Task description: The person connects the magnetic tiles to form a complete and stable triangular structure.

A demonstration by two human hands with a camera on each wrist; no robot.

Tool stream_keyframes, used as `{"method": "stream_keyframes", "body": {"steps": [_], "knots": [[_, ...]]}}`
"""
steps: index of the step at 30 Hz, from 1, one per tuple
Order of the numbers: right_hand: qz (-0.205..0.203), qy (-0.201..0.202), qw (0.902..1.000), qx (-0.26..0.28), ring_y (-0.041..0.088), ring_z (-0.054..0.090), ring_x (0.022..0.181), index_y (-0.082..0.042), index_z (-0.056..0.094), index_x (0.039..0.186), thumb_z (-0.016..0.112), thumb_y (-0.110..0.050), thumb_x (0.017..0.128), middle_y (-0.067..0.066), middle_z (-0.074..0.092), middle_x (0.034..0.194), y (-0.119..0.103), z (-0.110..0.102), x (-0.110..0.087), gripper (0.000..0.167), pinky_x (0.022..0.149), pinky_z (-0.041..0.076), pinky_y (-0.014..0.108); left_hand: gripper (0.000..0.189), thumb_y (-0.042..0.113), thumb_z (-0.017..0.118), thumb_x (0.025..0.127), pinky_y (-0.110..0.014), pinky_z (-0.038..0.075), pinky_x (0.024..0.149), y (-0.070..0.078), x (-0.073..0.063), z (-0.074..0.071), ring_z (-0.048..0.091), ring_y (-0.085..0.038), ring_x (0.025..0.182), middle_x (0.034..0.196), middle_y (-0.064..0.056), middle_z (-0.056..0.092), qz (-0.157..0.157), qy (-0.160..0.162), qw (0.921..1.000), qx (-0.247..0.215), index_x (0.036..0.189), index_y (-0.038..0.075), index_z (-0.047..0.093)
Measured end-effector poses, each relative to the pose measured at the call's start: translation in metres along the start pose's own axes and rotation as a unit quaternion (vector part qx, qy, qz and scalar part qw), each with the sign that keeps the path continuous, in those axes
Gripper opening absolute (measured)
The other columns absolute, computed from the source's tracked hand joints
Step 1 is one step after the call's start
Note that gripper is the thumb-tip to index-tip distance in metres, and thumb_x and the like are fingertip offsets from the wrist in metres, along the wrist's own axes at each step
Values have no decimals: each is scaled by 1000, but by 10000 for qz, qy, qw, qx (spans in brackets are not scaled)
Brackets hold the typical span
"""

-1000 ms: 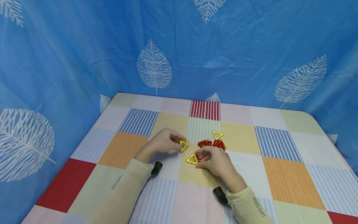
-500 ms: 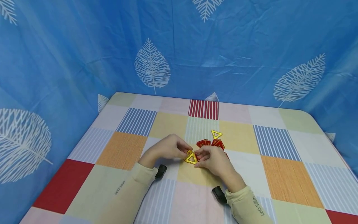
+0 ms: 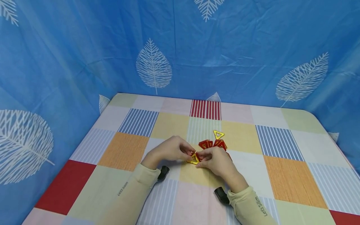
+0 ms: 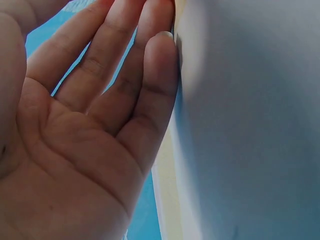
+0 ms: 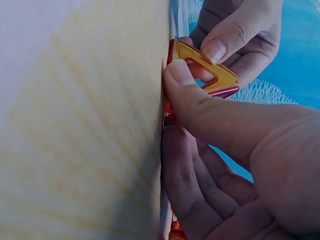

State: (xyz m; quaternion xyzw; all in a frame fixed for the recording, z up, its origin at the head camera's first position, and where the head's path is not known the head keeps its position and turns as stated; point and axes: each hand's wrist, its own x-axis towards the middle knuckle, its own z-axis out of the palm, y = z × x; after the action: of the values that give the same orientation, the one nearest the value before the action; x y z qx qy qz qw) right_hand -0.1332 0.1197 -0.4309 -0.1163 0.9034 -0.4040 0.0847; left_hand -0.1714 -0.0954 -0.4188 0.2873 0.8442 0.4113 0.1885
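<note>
Between my two hands, low over the table, is a yellow triangular magnetic tile point(image 5: 227, 79) with red edges showing along its sides in the right wrist view. My left hand point(image 3: 172, 148) pinches its upper side between thumb and fingers. My right hand point(image 3: 216, 161) has its thumb on the tile's near corner, fingers curled behind. Just beyond the right hand stand red triangular tiles point(image 3: 206, 144) leaning together, with more red tiles point(image 3: 220, 143) beside them, partly covered by that hand. In the left wrist view, the left palm shows and its fingertips are cut off.
A loose yellow triangular tile point(image 3: 220, 137) lies flat behind the red ones. The table point(image 3: 242, 193) wears a patchwork cloth, and a blue curtain with white leaves point(image 3: 253, 47) hangs along its back and sides.
My left hand has come right and nearer, bringing its yellow triangular tile to the one at my right fingertips, where the two now overlap. The right hand has stayed in place.
</note>
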Motion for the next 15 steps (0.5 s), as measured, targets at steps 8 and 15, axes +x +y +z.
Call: {"method": "stream_keyframes", "body": {"steps": [8, 15], "knots": [[-311, -50, 9995, 59, 7, 64, 69, -3, 78, 107, 90, -8, 74, -4, 71, 78, 0, -1, -1, 35, 65, 52, 27, 41, 9, 83, 83, -27, 54, 74, -5, 1, 1, 65, -10, 84, 101, 2, 69, 57, -75, 9998, -169, 123, 5, 70], [-317, 329, 9990, -28, 8, 63, 70, -8, 69, 93, 91, -2, 70, -3, 65, 78, -2, 1, -1, 32, 67, 53, 28, 61, -3, 78, 79, -28, 51, 71, -9, -2, 0, 58, -15, 88, 106, 0, 63, -134, -463, 9986, -197, 137, 10, 61]]}}
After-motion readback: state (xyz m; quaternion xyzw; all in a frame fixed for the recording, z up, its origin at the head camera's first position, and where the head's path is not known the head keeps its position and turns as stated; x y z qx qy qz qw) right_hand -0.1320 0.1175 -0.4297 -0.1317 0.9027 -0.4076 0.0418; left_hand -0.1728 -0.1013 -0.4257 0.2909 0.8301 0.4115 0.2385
